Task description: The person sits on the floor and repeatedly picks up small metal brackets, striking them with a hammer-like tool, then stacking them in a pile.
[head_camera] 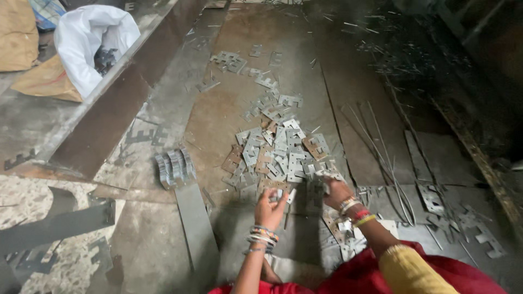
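At near edge of plate pile (275, 155): left hand (269, 209) pinching one plate, right hand (336, 191) curled, gripping plates.

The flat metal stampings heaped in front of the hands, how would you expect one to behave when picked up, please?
Each flat metal stamping looks thin and rigid, so probably stiff and light. Notched edges may snag neighbours. Flat, so unlikely to roll.

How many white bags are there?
1: a white bag lies open at the top left, beside a brown sack. Others may be hidden beyond the frame.
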